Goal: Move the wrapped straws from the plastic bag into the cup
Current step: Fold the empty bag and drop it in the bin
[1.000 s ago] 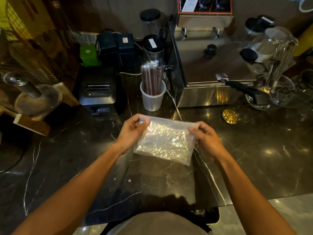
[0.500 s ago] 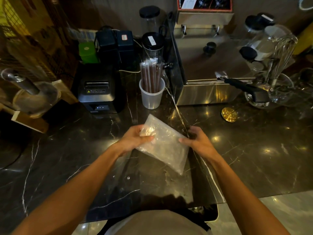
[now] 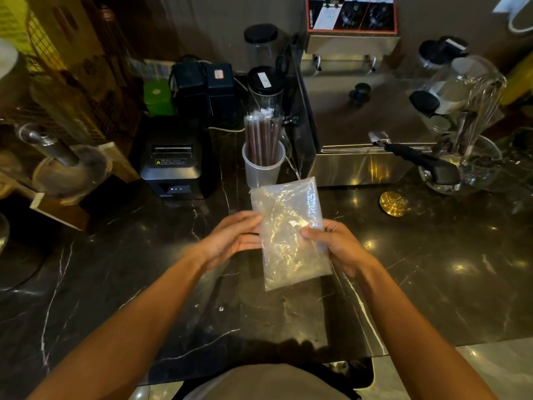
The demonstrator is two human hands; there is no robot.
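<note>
A clear, crinkled plastic bag (image 3: 290, 232) is held flat above the dark marble counter, its long side pointing away from me. It looks empty. My right hand (image 3: 336, 245) grips its right edge with the thumb on top. My left hand (image 3: 230, 236) touches its left edge with the fingers loosely curled. Behind the bag stands a translucent plastic cup (image 3: 263, 168) with a bundle of dark wrapped straws (image 3: 262, 137) upright in it.
A black receipt printer (image 3: 173, 160) sits left of the cup, a steel machine (image 3: 363, 140) with a black handle right of it. A gold disc (image 3: 392, 202) lies on the counter. Jars and a whisk in a glass bowl (image 3: 467, 166) stand at the far right.
The bag has been turned from lying crosswise to pointing lengthwise away from me. Both hands shifted along its edges to its near half.
</note>
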